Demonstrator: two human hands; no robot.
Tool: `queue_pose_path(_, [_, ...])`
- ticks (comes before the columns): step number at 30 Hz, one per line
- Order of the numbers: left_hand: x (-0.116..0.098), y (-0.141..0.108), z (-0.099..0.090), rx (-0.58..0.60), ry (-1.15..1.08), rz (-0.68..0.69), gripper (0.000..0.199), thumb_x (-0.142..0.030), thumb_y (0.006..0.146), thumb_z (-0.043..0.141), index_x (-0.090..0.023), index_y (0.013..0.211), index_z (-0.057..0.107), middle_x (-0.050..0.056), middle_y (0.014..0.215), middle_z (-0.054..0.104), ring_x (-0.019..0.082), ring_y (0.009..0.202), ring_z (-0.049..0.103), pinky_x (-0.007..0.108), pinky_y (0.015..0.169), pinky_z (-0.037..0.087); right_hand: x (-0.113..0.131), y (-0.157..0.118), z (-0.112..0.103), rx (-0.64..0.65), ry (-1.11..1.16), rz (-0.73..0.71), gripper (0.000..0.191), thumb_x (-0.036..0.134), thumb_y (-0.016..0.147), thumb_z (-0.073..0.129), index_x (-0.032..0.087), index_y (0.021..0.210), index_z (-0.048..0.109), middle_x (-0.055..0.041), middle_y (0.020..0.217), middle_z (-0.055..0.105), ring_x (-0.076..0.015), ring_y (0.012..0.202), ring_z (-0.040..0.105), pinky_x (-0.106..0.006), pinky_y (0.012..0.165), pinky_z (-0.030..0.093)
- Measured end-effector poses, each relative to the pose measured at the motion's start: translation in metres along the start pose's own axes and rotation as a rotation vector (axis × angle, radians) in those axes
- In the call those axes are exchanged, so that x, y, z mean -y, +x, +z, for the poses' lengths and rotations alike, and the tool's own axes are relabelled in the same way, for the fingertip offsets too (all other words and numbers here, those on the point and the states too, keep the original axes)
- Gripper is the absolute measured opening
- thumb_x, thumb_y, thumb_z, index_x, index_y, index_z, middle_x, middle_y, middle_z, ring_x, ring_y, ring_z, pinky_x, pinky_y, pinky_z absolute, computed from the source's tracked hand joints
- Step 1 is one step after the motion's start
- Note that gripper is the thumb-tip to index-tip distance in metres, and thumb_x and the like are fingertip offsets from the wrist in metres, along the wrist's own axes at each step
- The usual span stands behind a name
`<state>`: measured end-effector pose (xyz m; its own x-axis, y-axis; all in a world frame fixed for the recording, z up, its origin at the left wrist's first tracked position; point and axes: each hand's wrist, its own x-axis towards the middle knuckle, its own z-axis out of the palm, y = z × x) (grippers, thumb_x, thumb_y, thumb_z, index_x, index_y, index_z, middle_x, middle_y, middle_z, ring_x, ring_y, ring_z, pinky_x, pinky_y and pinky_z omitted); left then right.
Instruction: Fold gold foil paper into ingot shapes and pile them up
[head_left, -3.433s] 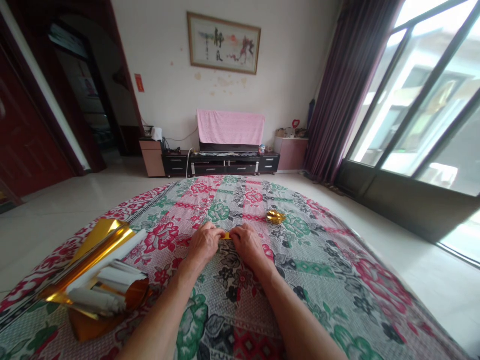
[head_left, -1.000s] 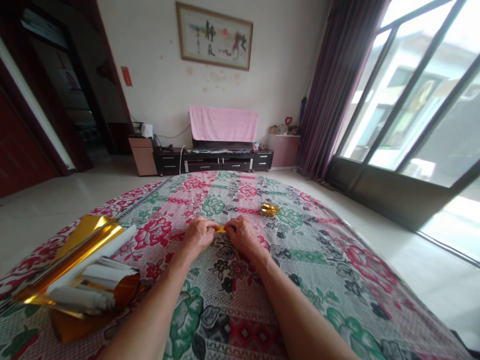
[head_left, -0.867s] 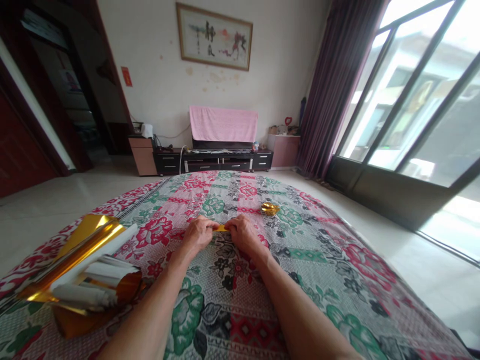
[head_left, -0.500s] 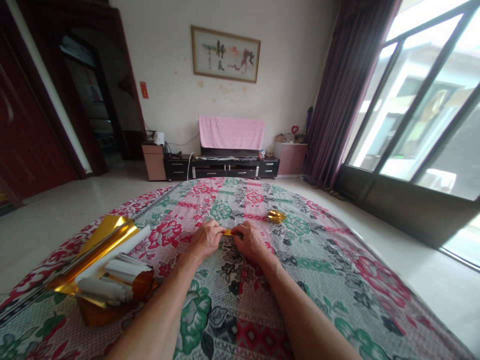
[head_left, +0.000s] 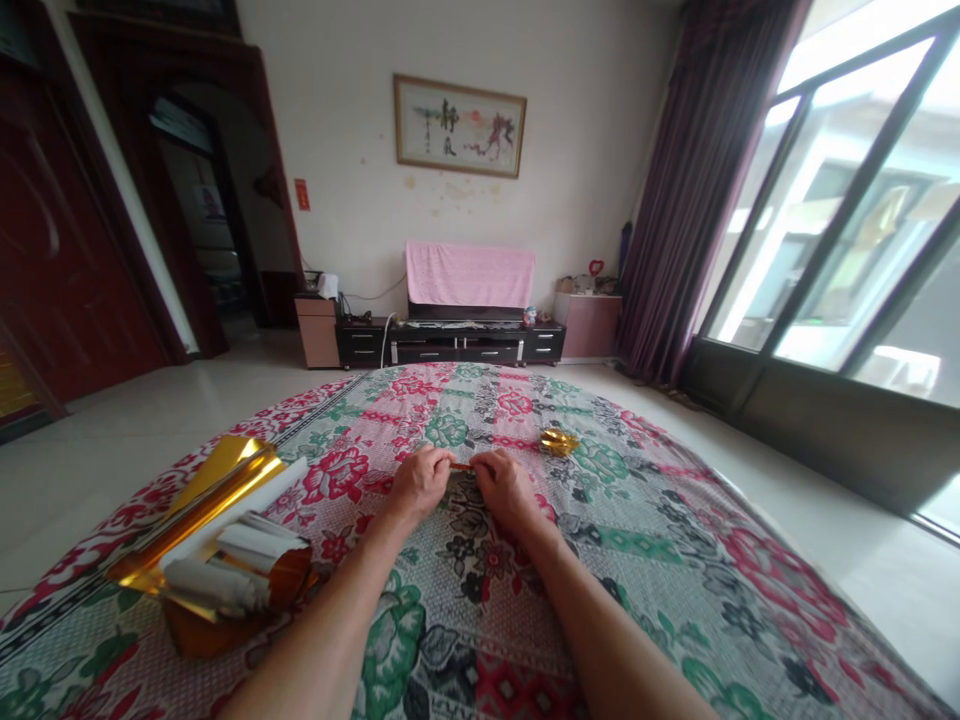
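Observation:
A thin strip of gold foil paper (head_left: 461, 467) is stretched between my two hands, low over the patterned cloth. My left hand (head_left: 422, 482) pinches one end with thumb and fingers pressed together. The other end sits in the closed fingers of my right hand (head_left: 507, 487). Most of the strip is hidden by the fingers. Just beyond my right hand lies a shiny folded gold foil piece (head_left: 559, 442). To the left of my left forearm are gold foil sheets (head_left: 217, 520), partly rolled, with white-backed rolls (head_left: 214, 583) on top.
A floral cloth (head_left: 645, 600) covers the rounded surface under my hands. Beyond it stands a low black cabinet (head_left: 427, 345) carrying a screen draped in a pink cloth (head_left: 471, 273). A purple curtain (head_left: 675, 220) and glazed doors are at the right.
The view has shifted slightly, so everything sits a little lower and to the right. The gold strip now shows as a thinner line between my fingers; both hands keep their pinch.

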<state>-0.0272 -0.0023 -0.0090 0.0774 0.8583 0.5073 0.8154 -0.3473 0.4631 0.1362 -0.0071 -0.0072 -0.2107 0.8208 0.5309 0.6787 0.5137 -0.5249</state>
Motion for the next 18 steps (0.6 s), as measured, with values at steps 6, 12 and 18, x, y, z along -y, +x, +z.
queue_pose_path(6, [-0.005, 0.0006, -0.003, -0.054, -0.124, -0.064, 0.023, -0.019, 0.078, 0.045, -0.018, 0.085, 0.067, 0.005, 0.086, 0.068, 0.015, 0.083, 0.061, 0.024, 0.079, 0.045, -0.0011, 0.0043, 0.0017, -0.122, 0.116, 0.035, 0.021, 0.019, 0.08, 0.046, 0.018, 0.085, 0.067, -0.004, 0.081, 0.065, -0.0137, 0.075, 0.058, -0.023, 0.071, 0.042])
queue_pose_path(12, [-0.009, 0.0009, -0.0032, -0.048, -0.223, -0.081, 0.02, -0.025, 0.075, 0.05, -0.018, 0.077, 0.069, 0.004, 0.079, 0.068, 0.014, 0.075, 0.061, 0.024, 0.073, 0.046, -0.0051, 0.0069, 0.0048, -0.187, 0.229, 0.084, 0.021, 0.023, 0.078, 0.048, 0.017, 0.084, 0.067, -0.0046, 0.081, 0.066, -0.015, 0.074, 0.06, -0.025, 0.07, 0.044])
queue_pose_path(18, [-0.0084, 0.0026, -0.0018, -0.033, -0.333, -0.185, 0.018, -0.025, 0.069, 0.054, -0.018, 0.076, 0.069, 0.002, 0.074, 0.069, 0.014, 0.069, 0.061, 0.024, 0.066, 0.047, -0.0094, 0.0086, 0.0098, -0.209, 0.388, 0.15, 0.022, 0.029, 0.075, 0.052, 0.016, 0.086, 0.065, -0.0043, 0.079, 0.066, -0.0152, 0.07, 0.06, -0.026, 0.066, 0.046])
